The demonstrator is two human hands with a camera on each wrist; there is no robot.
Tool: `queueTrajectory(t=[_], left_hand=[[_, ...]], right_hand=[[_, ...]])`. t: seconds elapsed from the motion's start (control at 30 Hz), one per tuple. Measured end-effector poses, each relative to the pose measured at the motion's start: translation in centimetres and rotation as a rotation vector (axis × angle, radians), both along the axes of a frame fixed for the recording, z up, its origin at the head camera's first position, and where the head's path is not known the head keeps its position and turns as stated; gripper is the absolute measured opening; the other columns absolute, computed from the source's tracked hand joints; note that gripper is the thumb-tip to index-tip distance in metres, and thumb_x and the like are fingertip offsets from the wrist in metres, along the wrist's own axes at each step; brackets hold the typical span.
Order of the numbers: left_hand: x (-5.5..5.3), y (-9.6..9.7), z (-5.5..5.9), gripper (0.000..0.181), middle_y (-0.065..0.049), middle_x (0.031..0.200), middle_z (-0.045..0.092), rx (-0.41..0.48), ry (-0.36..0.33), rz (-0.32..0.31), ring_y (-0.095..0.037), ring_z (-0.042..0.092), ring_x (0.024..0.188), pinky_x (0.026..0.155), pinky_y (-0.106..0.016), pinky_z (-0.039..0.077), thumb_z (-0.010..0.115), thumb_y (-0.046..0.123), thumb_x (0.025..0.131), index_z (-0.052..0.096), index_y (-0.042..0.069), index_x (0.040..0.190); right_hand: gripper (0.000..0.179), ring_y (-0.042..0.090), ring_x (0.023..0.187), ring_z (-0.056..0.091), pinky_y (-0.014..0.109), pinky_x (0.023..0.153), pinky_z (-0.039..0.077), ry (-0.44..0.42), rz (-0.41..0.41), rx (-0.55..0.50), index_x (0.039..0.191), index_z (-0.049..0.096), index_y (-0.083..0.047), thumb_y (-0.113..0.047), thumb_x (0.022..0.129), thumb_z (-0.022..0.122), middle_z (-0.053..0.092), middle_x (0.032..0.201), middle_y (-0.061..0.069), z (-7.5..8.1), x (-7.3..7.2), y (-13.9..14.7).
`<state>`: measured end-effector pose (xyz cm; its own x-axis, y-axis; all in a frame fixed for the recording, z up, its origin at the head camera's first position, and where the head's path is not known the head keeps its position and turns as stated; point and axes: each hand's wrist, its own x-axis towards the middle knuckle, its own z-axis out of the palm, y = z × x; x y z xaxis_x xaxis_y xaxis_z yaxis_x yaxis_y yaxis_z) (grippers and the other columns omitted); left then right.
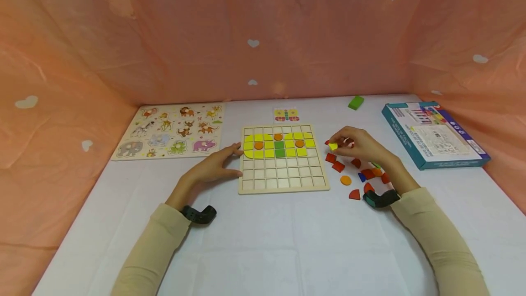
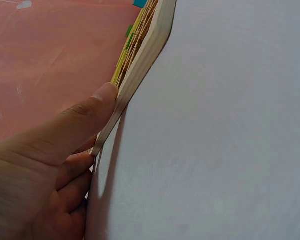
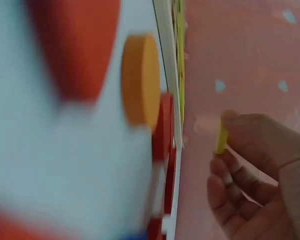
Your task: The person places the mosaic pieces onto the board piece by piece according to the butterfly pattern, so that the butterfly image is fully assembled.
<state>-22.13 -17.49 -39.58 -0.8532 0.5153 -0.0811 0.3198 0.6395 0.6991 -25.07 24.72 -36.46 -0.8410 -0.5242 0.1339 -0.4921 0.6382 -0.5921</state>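
Note:
My right hand [image 1: 359, 144] pinches a small yellow tile [image 1: 333, 146] between thumb and fingertips, just off the right side of a wooden grid board [image 1: 283, 185]. The right wrist view shows this tile [image 3: 221, 138] edge-on. Yellow tiles [image 1: 269, 153], green squares [image 1: 279, 149] and orange discs [image 1: 299, 144] fill part of the board's upper rows; its lower cells are bare. Along the board's left edge rests my left hand [image 1: 211, 166], fingers and thumb extended. In the left wrist view its thumb [image 2: 106, 93] touches the board's rim.
Loose red squares [image 1: 339, 166], red quarter-rounds [image 1: 355, 194], an orange disc [image 1: 346, 180] and a blue piece [image 1: 362, 177] lie right of the board. A butterfly pattern card [image 1: 286, 115] lies behind it. An animal puzzle [image 1: 172, 131], a box [image 1: 435, 136] and a green block [image 1: 355, 102] are farther out.

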Motion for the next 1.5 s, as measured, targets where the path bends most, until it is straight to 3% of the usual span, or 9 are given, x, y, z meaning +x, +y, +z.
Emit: queueTrajectory(t=[0.2,0.4,0.63,0.83,1.07,1.5], left_hand=[[0.0,0.1,0.0,0.067,0.000,0.155,0.020,-0.008,0.011,-0.011,-0.021,0.012,0.143,0.116,-0.041,0.013,0.072,0.033,0.082,0.044,0.009,0.138],[-0.1,0.1,-0.1,0.066,-0.002,0.154,0.021,0.001,0.019,-0.016,-0.022,0.013,0.143,0.115,-0.042,0.013,0.072,0.033,0.082,0.045,0.008,0.137],[-0.1,0.0,-0.2,0.067,-0.008,0.154,0.023,-0.001,0.051,-0.026,-0.028,0.016,0.142,0.114,-0.046,0.015,0.073,0.032,0.081,0.046,0.004,0.136],[-0.1,0.0,-0.3,0.069,-0.003,0.154,0.021,-0.010,0.021,-0.016,-0.022,0.013,0.143,0.115,-0.042,0.013,0.072,0.034,0.081,0.045,0.008,0.138],[-0.1,0.1,0.0,0.068,0.000,0.155,0.020,-0.002,0.004,-0.005,-0.021,0.012,0.143,0.116,-0.041,0.012,0.073,0.033,0.081,0.044,0.009,0.139],[-0.1,-0.1,-0.2,0.069,-0.003,0.154,0.021,0.001,0.034,-0.024,-0.023,0.013,0.143,0.115,-0.043,0.013,0.073,0.033,0.080,0.045,0.007,0.137]], right_hand=[[0.026,0.024,0.095,0.056,0.043,0.085,0.052,0.022,0.097,-0.035,0.108,0.066,-0.001,-0.006,0.082,0.070,0.061,0.106,0.010,0.3,-0.4,-3.1],[0.025,0.025,0.092,0.056,0.042,0.083,0.051,0.005,0.147,-0.054,0.106,0.066,0.001,-0.002,0.081,0.070,0.060,0.107,0.013,0.1,-0.8,-4.8],[0.026,0.022,0.092,0.053,0.038,0.082,0.048,-0.025,0.114,-0.022,0.105,0.067,-0.002,-0.006,0.080,0.073,0.061,0.106,0.010,-0.6,-1.0,-5.0],[0.027,0.021,0.086,0.053,0.035,0.078,0.050,-0.063,0.085,-0.022,0.103,0.067,-0.002,-0.011,0.079,0.075,0.061,0.099,0.009,-1.0,-0.8,-4.9],[0.024,0.018,0.082,0.053,0.028,0.073,0.050,-0.007,0.068,0.014,0.098,0.067,-0.004,-0.014,0.079,0.076,0.062,0.094,0.005,-1.4,-1.1,-4.9],[0.025,0.017,0.075,0.054,0.025,0.068,0.049,-0.025,0.011,0.038,0.097,0.067,-0.004,-0.014,0.077,0.077,0.063,0.086,0.004,-1.5,-1.2,-5.0]])
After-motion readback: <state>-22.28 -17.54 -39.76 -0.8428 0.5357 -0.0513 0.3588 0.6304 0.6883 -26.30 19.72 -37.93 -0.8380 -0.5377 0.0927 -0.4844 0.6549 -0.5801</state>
